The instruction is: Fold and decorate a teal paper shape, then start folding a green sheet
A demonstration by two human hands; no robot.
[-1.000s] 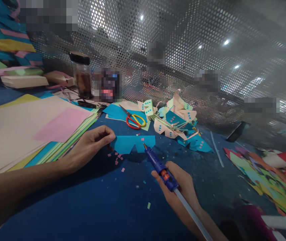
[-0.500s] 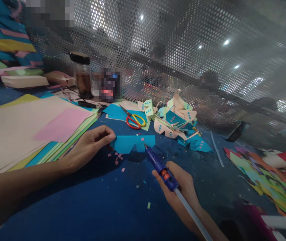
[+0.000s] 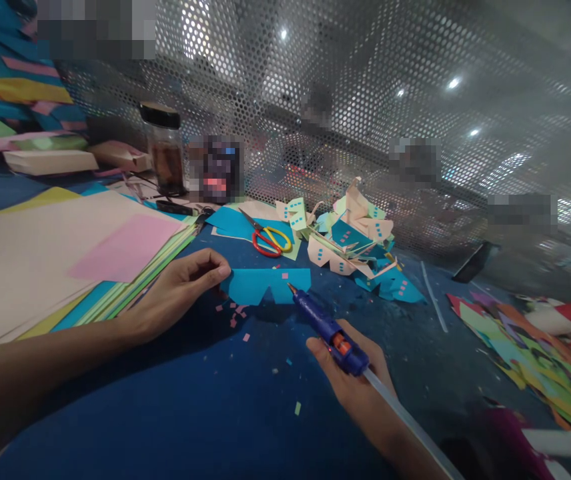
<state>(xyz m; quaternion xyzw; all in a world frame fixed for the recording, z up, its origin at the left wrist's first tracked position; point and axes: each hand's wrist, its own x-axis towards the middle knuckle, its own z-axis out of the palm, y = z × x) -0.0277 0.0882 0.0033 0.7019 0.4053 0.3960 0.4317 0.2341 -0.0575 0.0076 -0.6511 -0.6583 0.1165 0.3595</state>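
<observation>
My left hand pinches the left end of a blue paper cutout, which has notches along its lower edge. One small pink paper square sits near its right end. My right hand is wrapped round a dark blue glue gun with a long clear glue stick trailing from its rear. Its nozzle points at the cutout, close to the pink square; whether it touches the paper I cannot tell. Tiny pink paper squares lie scattered just below the cutout.
Beyond the cutout lie scissors with red and yellow handles. A heap of folded paper pieces stands behind, right of centre. Large paper sheets cover the left side, with a lidded jar behind. Coloured paper strips lie at right.
My right hand has drawn the glue gun slightly right and back, away from the pink square. My left hand and the blue cutout have hardly moved.
</observation>
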